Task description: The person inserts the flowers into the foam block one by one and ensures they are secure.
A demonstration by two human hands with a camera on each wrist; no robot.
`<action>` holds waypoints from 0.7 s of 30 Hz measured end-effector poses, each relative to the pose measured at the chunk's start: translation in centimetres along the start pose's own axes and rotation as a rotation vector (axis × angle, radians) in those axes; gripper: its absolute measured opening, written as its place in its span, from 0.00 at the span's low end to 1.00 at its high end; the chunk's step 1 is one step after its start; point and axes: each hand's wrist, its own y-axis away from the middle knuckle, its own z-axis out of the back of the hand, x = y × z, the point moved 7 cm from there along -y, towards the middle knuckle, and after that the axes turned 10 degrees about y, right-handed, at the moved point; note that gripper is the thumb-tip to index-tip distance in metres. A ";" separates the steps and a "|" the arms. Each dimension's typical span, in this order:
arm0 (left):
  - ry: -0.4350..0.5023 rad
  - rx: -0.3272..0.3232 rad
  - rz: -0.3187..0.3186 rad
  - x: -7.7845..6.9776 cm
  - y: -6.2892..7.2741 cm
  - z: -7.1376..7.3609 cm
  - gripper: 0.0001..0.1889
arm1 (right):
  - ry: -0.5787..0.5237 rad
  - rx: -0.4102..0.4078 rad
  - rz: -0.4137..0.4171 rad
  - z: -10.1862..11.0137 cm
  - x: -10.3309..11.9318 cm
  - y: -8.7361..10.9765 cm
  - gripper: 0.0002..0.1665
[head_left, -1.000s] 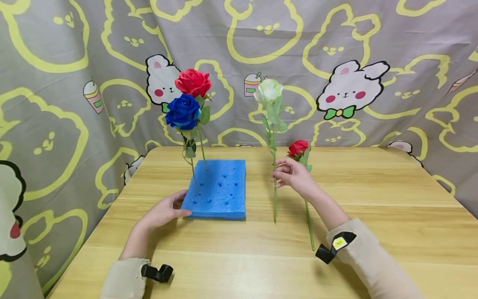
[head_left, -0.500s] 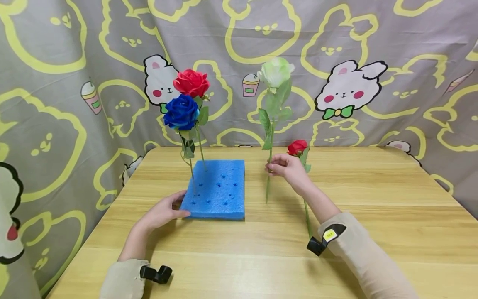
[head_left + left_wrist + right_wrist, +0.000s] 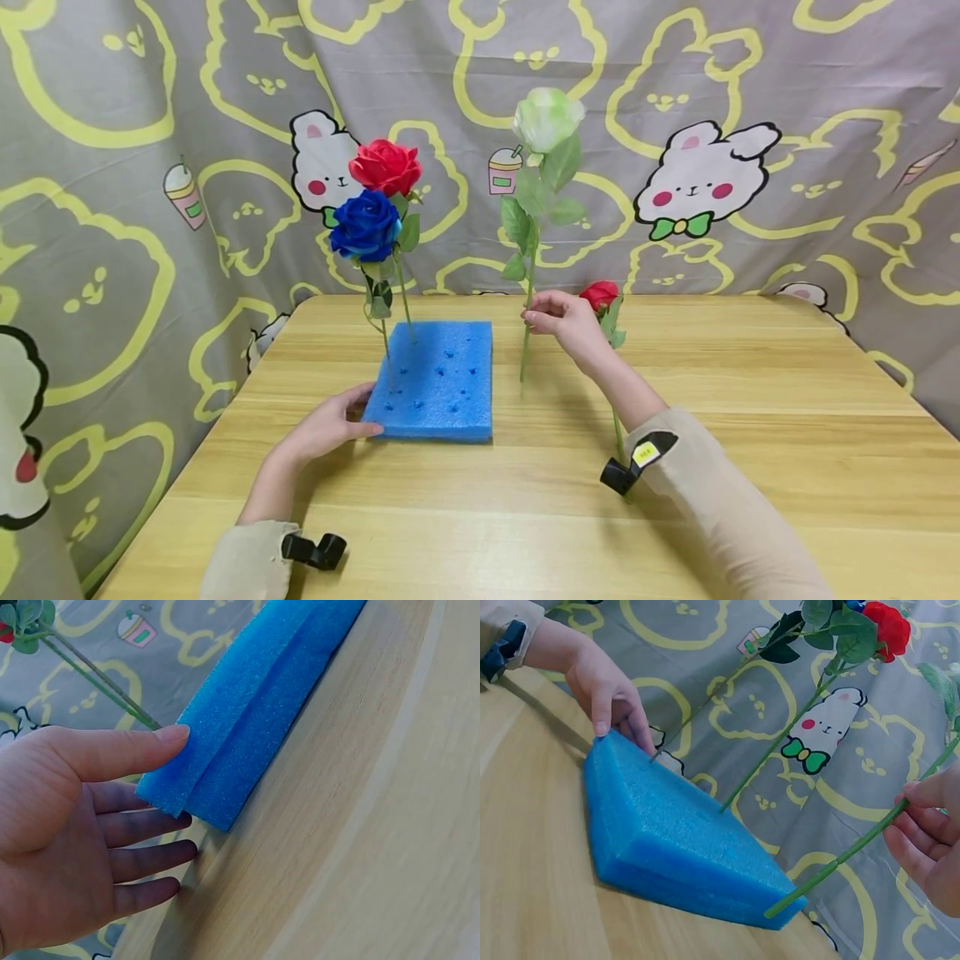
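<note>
My right hand [image 3: 573, 329] pinches the green stem [image 3: 870, 835] of a pale green-white artificial rose [image 3: 547, 122] between thumb and fingers. The rose stands upright in the air to the right of a blue foam block [image 3: 431, 421]; its stem's lower end overlaps the block's far corner in the right wrist view. My left hand [image 3: 326, 429] holds the block at its near left corner, thumb [image 3: 161, 746] at the edge and fingers along the side. Rising from the block's left part are a blue rose [image 3: 366, 225] and a red rose [image 3: 386, 167]. Several small holes dot the block's top.
Another red rose [image 3: 600, 296] lies on the wooden table [image 3: 787, 467], partly behind my right hand and forearm. A grey curtain [image 3: 465, 50] with yellow outlines and rabbit faces hangs behind the table and down its left side.
My right hand has moved left and away from me, lifting the pale rose higher. The left hand, the foam block and its two roses stay as they were.
</note>
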 end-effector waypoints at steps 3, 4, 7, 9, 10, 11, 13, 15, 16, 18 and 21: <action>0.004 -0.001 -0.002 0.1 0.0 0.0 0.40 | 0.000 -0.006 0.015 -0.3 0.3 -0.6 0.09; 0.004 -0.001 -0.004 0.1 0.0 0.0 0.40 | 0.004 -0.007 0.020 -0.4 0.4 -0.8 0.09; 0.002 -0.001 -0.012 0.1 -0.1 0.0 0.40 | -0.004 -0.014 0.031 -0.7 0.7 -1.3 0.10; 0.010 -0.001 -0.015 0.2 0.0 0.0 0.41 | -0.008 -0.015 0.037 -0.9 0.8 -1.5 0.10; 0.018 -0.001 -0.016 0.2 0.0 0.0 0.41 | -0.009 -0.014 0.042 -1.0 0.8 -1.7 0.11; 0.025 -0.002 -0.018 0.3 0.0 0.0 0.42 | -0.012 -0.014 0.043 -1.1 0.7 -1.8 0.11; 0.044 -0.004 -0.017 0.3 0.0 0.0 0.42 | -0.010 -0.013 0.045 -1.3 0.7 -2.0 0.11; 0.057 -0.008 -0.015 0.3 0.0 0.1 0.43 | -0.015 -0.013 0.050 -1.6 0.7 -2.1 0.12; 0.059 -0.010 -0.014 0.2 0.0 0.1 0.43 | -0.017 -0.015 0.051 -1.7 0.7 -2.2 0.12; 0.060 -0.012 -0.012 0.2 0.0 0.1 0.42 | -0.023 -0.020 0.054 -1.9 0.7 -2.4 0.11; 0.053 -0.016 -0.007 0.1 0.1 0.2 0.42 | -0.027 -0.021 0.077 -2.4 0.9 -2.7 0.11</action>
